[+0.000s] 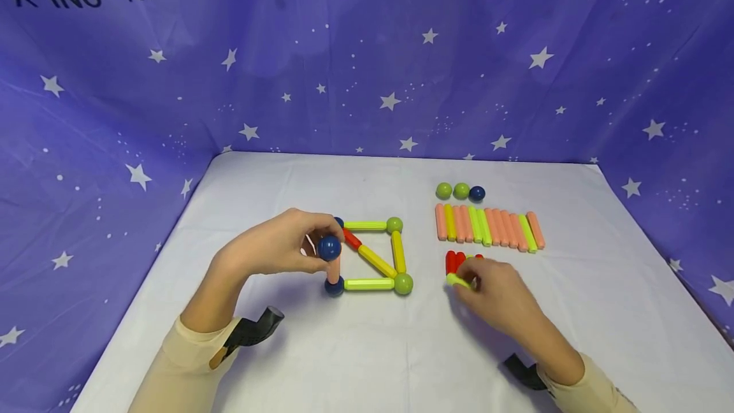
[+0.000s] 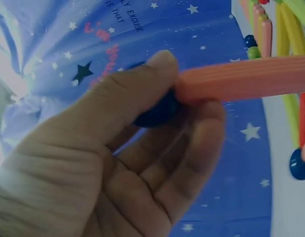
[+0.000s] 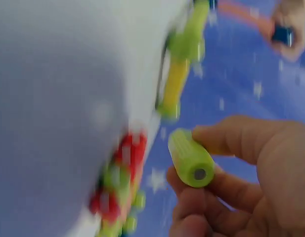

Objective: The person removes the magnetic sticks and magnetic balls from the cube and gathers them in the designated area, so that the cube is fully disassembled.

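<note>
My left hand (image 1: 281, 241) pinches a dark blue ball (image 1: 329, 248) at the top of a salmon-pink magnetic stick (image 2: 246, 81). That stick stands roughly upright on another dark blue ball (image 1: 334, 288), the near left corner of a flat frame. Green sticks (image 1: 369, 284), a yellow stick (image 1: 398, 252), green balls (image 1: 404, 283) and a red-and-yellow diagonal make up the frame. Part of its left side is hidden by my left hand. Between thumb and fingers, my right hand (image 1: 500, 292) holds a short light-green stick (image 3: 189, 157), lifted near short red sticks (image 1: 451, 262).
Right of the frame lies a row of long pink, yellow and green sticks (image 1: 496, 227). Behind that row sit two green balls (image 1: 444, 190) and a dark blue ball (image 1: 477, 194). A star-patterned purple cloth (image 1: 344, 81) hangs around the white table (image 1: 367, 349).
</note>
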Available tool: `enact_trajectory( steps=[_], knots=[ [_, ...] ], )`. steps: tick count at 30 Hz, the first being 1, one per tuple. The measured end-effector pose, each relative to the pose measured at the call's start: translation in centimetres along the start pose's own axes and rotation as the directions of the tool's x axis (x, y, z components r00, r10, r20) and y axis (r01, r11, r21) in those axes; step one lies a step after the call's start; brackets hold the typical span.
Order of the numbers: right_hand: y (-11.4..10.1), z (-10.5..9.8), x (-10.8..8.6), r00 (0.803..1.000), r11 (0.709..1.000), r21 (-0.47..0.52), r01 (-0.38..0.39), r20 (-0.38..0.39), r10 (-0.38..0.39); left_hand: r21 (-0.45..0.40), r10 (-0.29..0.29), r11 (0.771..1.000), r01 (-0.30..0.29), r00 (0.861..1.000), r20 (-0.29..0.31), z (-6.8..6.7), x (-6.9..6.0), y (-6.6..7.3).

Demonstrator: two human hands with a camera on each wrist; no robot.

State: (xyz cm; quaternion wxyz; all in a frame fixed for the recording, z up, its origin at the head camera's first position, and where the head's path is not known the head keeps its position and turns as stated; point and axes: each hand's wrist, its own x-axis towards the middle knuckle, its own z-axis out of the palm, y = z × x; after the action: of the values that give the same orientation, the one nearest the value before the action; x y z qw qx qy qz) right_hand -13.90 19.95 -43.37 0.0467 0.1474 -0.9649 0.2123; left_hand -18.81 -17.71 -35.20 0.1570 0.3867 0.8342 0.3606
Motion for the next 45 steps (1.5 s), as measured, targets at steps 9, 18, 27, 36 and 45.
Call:
enact_trajectory(
  steps=[9,18,27,36,45],
  knots=[
    [5.6,-1.9,1.0,0.95,0.95,0.007,-0.311,0.031,0.311,-0.241,-0.015,0.969,0.051,0.988,0.152,1.1,1.1,-3.3],
    [4.3,-1.7,2.0,0.977,0.977,-0.049,-0.207,0.031,0.209,-0.243,-0.051,0.965,0.095,0.982,0.18,1.9,1.9,-4.8],
    [-7.1,-0.3,5.0,0.922,0.89,0.246,0.384,-0.044,-0.385,-0.227,-0.079,0.967,0.117,0.982,0.169,2.0,1.9,-4.6],
    [-13.7,2.9,7.3,0.782,0.744,0.248,0.621,-0.132,-0.609,-0.169,-0.004,0.985,0.023,0.993,0.115,2.6,2.5,-4.8],
    [-13.4,2.0,8.3,0.848,0.612,0.592,0.524,-0.298,-0.438,-0.158,-0.022,0.987,0.042,0.992,0.123,2.3,2.1,-4.9]
  ],
)
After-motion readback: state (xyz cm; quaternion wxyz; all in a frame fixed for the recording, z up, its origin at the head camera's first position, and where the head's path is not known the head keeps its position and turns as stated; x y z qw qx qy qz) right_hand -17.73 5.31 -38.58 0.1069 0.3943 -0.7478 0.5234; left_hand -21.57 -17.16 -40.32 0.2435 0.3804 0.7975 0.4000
